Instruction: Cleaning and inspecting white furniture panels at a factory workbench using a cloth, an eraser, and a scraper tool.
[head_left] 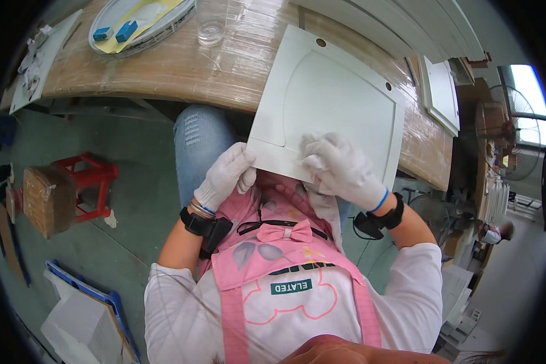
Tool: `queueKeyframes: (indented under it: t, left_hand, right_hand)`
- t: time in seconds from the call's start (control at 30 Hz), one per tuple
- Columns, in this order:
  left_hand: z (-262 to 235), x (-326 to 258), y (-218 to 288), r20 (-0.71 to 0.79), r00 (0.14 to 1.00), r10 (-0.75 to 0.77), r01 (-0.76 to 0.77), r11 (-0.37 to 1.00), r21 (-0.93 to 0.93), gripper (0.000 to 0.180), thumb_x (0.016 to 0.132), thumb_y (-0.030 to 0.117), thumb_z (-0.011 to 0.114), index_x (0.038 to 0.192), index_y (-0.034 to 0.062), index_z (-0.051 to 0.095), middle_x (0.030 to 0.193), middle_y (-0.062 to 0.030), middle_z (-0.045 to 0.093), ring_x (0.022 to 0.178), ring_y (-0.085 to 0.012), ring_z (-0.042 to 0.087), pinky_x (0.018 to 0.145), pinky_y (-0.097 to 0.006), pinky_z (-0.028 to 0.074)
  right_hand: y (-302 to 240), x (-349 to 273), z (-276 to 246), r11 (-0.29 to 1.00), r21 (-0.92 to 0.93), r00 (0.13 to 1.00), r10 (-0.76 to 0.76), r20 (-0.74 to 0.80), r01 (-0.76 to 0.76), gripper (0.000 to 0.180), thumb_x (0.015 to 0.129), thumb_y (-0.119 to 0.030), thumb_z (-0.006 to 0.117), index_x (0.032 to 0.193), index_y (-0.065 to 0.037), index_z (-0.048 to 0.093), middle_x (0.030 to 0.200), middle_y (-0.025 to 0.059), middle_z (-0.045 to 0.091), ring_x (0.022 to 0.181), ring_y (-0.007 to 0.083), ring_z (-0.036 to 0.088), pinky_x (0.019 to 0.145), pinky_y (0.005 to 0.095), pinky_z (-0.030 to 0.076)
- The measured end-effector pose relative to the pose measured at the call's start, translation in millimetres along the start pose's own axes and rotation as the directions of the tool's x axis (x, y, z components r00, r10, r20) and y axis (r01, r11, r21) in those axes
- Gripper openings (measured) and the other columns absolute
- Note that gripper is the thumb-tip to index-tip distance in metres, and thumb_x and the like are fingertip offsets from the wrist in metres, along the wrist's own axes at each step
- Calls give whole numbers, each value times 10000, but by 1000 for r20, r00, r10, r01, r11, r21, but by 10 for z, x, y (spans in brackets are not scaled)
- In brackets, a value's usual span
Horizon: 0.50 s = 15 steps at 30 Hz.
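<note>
A white cabinet door with a recessed panel and two round holes along its far edge lies tilted across the table edge and my lap. My left hand, in a white knitted glove, pinches the door's near left corner, thumb on top. Over the near part of the door, my gloved right hand is closed with its fingers bunched around a white wad, which looks like cloth and is partly hidden and slightly blurred. The wad touches the door's surface.
The film-wrapped table holds a clear glass and a round tray with blue blocks on yellow material. White panels are stacked at the right. A red stool stands on the left floor; a fan is far right.
</note>
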<state>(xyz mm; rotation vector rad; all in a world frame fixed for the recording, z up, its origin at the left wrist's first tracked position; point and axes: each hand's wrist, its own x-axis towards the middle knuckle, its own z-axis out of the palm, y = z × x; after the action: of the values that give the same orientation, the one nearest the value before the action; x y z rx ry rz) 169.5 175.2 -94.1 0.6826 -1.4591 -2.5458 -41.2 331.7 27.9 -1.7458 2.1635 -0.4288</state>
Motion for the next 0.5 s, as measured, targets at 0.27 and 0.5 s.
queueKeyframes:
  t: [0.27, 0.5]
  left_hand:
    - [2, -22, -1, -22, 1000, 18, -19, 1000, -15, 343, 1049, 404, 518, 997, 68, 553, 625, 22, 536, 478, -55, 476, 438, -206, 387]
    - [16, -4, -10, -21, 1000, 9, -10, 1000, -6, 335, 1050, 390, 518, 1017, 59, 561, 617, 23, 530, 474, -52, 468, 431, -206, 379]
  right_hand:
    - [-246, 414, 230, 988, -82, 990, 134, 37, -131, 259, 919, -300, 655, 1021, -63, 626, 1063, 210, 621, 932, 407, 643, 790, 477, 526]
    - [-365, 507, 223, 964, -191, 961, 218, 169, -185, 294, 964, -313, 610, 1016, -24, 617, 1067, 232, 616, 963, 406, 639, 828, 471, 523]
